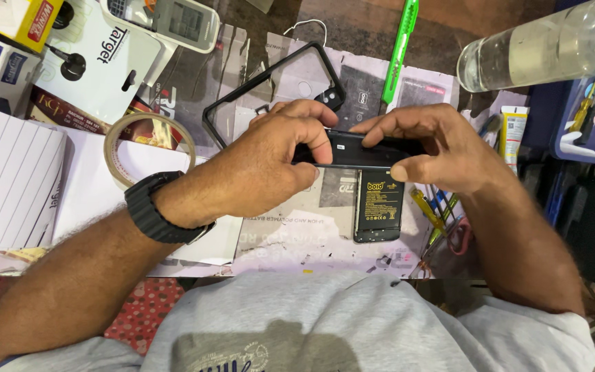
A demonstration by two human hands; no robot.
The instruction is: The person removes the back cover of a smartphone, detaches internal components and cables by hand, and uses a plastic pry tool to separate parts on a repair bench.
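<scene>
**Both hands grip a black phone above a cluttered surface**

The left hand point(270, 162) and right hand point(435, 148) hold a black phone point(363, 150) edge-on between them, fingers point(311, 138) closed narrowly on its ends, above the middle of the surface point(277, 241). Just below it lies a black battery point(378, 207). A black phone case point(270, 86) lies farther off, a tape roll point(147, 148) to the left, a green cutter point(401, 45) at far right.
</scene>
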